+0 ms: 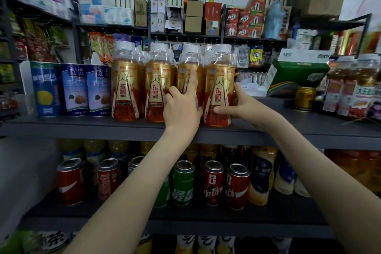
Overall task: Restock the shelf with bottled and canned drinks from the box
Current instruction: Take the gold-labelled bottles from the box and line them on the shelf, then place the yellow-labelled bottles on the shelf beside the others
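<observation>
Several gold-and-red labelled bottles with white caps stand in a row on the dark upper shelf [82,126]. My left hand [182,107] rests on the front of the third bottle [188,64], index finger pointing up its label. My right hand [241,102] wraps the lower right side of the fourth, rightmost bottle [219,80], thumb across its front. Both bottles stand upright at the shelf's front edge. The box is out of view.
Blue-labelled cans [76,88] stand left of the bottles. To the right are a small gold can [305,98], a green carton [296,76] and more labelled bottles [350,93]. The lower shelf [185,214] holds red cans [213,181], a green can [182,181] and bottles.
</observation>
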A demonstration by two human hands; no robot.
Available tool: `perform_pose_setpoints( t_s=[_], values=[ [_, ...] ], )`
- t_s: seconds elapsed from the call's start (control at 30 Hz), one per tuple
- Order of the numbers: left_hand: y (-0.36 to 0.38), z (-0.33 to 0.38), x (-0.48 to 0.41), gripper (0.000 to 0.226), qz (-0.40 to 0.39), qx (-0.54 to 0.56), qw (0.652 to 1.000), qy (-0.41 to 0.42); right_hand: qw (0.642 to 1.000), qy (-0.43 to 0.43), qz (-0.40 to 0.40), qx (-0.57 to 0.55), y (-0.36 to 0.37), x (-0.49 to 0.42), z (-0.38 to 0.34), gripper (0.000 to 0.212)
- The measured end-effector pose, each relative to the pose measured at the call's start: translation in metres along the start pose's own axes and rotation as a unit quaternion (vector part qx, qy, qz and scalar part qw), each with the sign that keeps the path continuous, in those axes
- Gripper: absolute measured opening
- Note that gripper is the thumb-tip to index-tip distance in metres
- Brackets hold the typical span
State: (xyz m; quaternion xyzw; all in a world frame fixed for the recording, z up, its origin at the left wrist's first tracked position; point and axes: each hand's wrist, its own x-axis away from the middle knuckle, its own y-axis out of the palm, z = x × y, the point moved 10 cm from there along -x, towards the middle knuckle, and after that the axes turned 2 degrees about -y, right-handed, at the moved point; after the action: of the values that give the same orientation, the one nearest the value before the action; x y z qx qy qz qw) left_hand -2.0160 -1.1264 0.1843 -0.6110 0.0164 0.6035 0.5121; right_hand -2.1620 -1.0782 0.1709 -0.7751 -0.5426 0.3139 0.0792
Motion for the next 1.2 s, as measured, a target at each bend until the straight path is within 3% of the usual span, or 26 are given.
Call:
perform_pose_setpoints(
  t_s=[0.23, 0.47, 0.57, 0.67, 0.8, 0.93, 1.07, 1.2],
  values=[
    [-0.002, -0.008, 0.002, 0.093, 0.015, 0.012, 1.0, -0.002, 0.999, -0.02, 0.027, 0.016, 0.001, 0.0, -0.003, 0.102],
    [-0.001, -0.012, 0.009, 0.087, 0.01, 0.048, 0.998, 0.024, 1.0, -0.02, 0.014, 0.014, 0.002, 0.007, -0.005, 0.095],
    [-0.002, -0.013, 0.022, 0.084, -0.009, 0.08, 0.997, 0.022, 0.995, -0.009, 0.046, 0.085, 0.002, 0.02, -0.008, 0.096],
    [-0.012, -0.006, 0.054, 0.072, 0.041, 0.122, 0.991, 0.038, 0.965, -0.055, 0.131, 0.221, -0.006, 0.054, -0.03, 0.082],
    [-0.007, 0.033, 0.137, 0.049, 0.088, 0.242, 0.958, 0.125, 0.914, -0.121, 0.227, 0.315, -0.01, 0.136, -0.025, 0.058],
    [0.042, 0.092, 0.224, 0.045, -0.052, 0.325, 0.923, 0.202, 0.902, -0.116, 0.228, 0.347, -0.012, 0.226, 0.031, 0.047],
    [0.12, 0.167, 0.306, 0.058, -0.296, 0.291, 0.886, 0.208, 0.921, 0.032, 0.214, 0.325, -0.052, 0.321, 0.126, 0.048],
    [0.185, 0.26, 0.399, 0.063, -0.446, 0.225, 0.83, 0.248, 0.893, 0.229, 0.247, 0.299, -0.123, 0.461, 0.232, 0.052]
  ],
)
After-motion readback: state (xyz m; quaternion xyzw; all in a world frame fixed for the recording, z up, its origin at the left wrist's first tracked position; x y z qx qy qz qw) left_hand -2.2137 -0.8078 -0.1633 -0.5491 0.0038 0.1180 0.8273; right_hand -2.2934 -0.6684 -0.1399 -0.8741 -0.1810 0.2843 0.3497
